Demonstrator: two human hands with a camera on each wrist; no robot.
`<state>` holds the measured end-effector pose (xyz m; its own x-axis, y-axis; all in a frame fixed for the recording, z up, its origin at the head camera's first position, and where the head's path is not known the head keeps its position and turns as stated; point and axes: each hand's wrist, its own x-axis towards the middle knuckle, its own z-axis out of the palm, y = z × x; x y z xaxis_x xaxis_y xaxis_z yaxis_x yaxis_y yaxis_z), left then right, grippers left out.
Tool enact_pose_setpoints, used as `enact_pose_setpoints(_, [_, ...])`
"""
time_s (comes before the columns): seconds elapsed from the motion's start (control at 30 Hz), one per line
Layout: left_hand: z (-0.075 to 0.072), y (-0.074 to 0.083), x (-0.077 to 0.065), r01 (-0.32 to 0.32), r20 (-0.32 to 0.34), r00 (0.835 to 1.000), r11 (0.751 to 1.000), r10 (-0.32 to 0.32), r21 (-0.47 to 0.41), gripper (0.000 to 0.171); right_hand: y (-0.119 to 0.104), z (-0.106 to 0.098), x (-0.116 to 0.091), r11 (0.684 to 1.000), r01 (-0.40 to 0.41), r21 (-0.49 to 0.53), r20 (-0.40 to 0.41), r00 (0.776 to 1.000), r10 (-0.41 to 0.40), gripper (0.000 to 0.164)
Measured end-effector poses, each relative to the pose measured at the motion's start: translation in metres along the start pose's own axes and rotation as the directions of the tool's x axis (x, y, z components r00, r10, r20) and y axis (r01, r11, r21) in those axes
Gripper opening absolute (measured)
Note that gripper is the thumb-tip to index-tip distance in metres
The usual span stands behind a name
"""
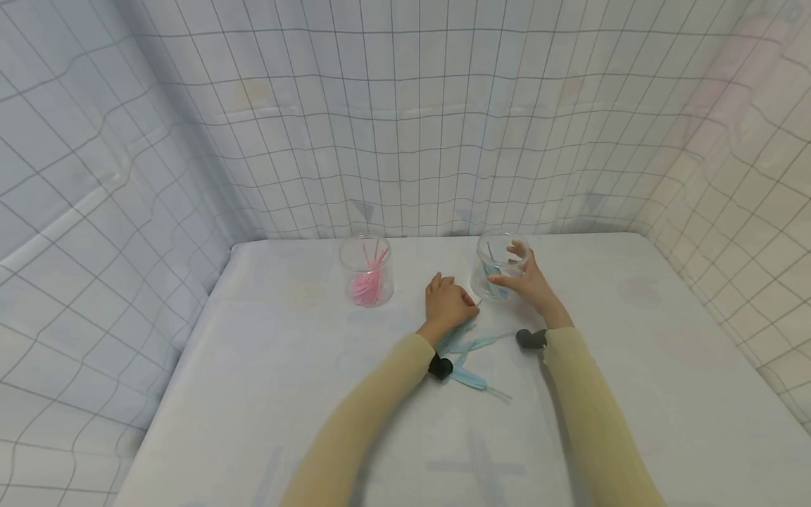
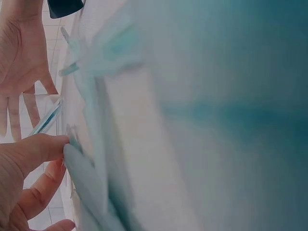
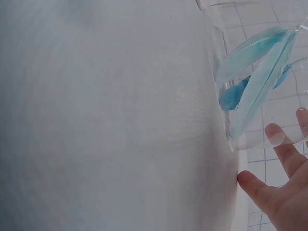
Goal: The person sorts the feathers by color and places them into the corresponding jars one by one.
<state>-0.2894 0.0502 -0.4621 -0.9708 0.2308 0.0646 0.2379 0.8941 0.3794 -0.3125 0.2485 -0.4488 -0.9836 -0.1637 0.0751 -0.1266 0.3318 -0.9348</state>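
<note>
My left hand (image 1: 448, 304) pinches a light blue feather (image 2: 82, 166) between thumb and finger; its thin quill end pokes out past the fingertips in the head view. Several more blue feathers (image 1: 469, 378) lie on the table below and beside that hand. Just to its right stands a clear jar (image 1: 475, 280) with blue feathers (image 3: 262, 86) leaning inside. At the right side of this jar is my right hand (image 1: 529, 282), its fingers spread and fairly straight about the glass. In the right wrist view, the thumb stands apart from the jar; firm finger contact is unclear.
A second clear jar (image 1: 345, 271) holding pink feathers (image 1: 366, 287) stands to the left. White cloth covers the table (image 1: 266, 394). Grid-patterned curtains (image 1: 405, 127) hang behind the table and along both sides.
</note>
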Motion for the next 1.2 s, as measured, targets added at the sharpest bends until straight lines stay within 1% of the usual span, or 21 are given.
enact_pose_setpoints(0.1, [-0.001,-0.001,0.000,-0.004,-0.011,1.000,1.000,0.004,-0.009,0.010,-0.011,0.000,-0.005,1.000,0.000,0.005,0.006,1.000,0.000,0.095])
enact_pose_setpoints(0.2, [-0.001,-0.001,-0.001,-0.021,-0.019,1.000,1.000,0.021,-0.003,0.009,-0.016,0.001,-0.008,1.000,0.007,-0.002,0.013,1.000,-0.007,0.095])
enact_pose_setpoints(0.27, [-0.002,-0.001,-0.002,-0.037,-0.019,0.999,0.999,0.038,0.022,0.011,-0.011,0.001,-0.005,1.000,0.007,0.004,0.013,1.000,-0.007,0.096])
enact_pose_setpoints(0.37, [-0.003,-0.001,-0.002,-0.063,-0.021,0.998,0.995,0.065,0.082,0.014,0.001,0.000,0.001,1.000,0.007,-0.005,0.001,1.000,-0.007,0.098])
enact_pose_setpoints(0.47, [-0.004,0.000,-0.001,-0.081,-0.018,0.996,0.986,0.085,0.148,0.016,0.011,0.000,0.006,1.000,0.004,-0.027,-0.016,1.000,-0.005,0.099])
enact_pose_setpoints(0.57, [-0.006,0.000,-0.001,-0.096,-0.008,0.995,0.974,0.100,0.207,0.017,0.014,-0.001,0.007,0.999,0.003,-0.035,-0.019,1.000,-0.003,0.099])
enact_pose_setpoints(0.63, [-0.007,0.001,-0.002,-0.106,0.005,0.994,0.965,0.108,0.239,0.019,0.013,0.000,0.006,1.000,-0.001,-0.014,-0.013,1.000,0.001,0.099])
enact_pose_setpoints(0.7, [-0.008,0.001,-0.002,-0.113,0.020,0.994,0.958,0.112,0.263,0.021,0.006,0.000,0.004,1.000,0.000,0.000,-0.001,1.000,0.000,0.098])
enact_pose_setpoints(0.8, [-0.010,-0.001,-0.003,-0.111,0.035,0.994,0.957,0.105,0.268,0.023,-0.006,0.001,-0.002,1.000,0.006,0.005,0.012,1.000,-0.006,0.096])
enact_pose_setpoints(0.9, [-0.013,-0.005,-0.002,-0.094,0.042,0.995,0.966,0.087,0.240,0.024,-0.016,0.002,-0.008,1.000,0.008,-0.007,0.019,1.000,-0.008,0.095])
enact_pose_setpoints(1.0, [-0.019,-0.009,0.000,-0.066,0.041,0.997,0.984,0.060,0.166,0.024,-0.018,0.002,-0.010,1.000,0.005,-0.007,0.020,1.000,-0.005,0.095])
enact_pose_setpoints(1.1, [-0.031,-0.011,0.004,-0.043,0.018,0.999,0.999,0.042,0.033,0.024,-0.019,0.002,-0.010,1.000,0.002,-0.012,0.018,1.000,-0.002,0.095])
enact_pose_setpoints(1.17, [-0.042,-0.011,0.007,-0.048,-0.017,0.999,0.995,0.047,-0.086,0.023,-0.019,0.002,-0.010,1.000,0.001,-0.016,0.014,1.000,-0.001,0.095])
enact_pose_setpoints(1.2, [-0.047,-0.011,0.009,-0.056,-0.029,0.998,0.986,0.052,-0.157,0.023,-0.019,0.002,-0.010,1.000,0.000,-0.015,0.013,1.000,0.000,0.095])
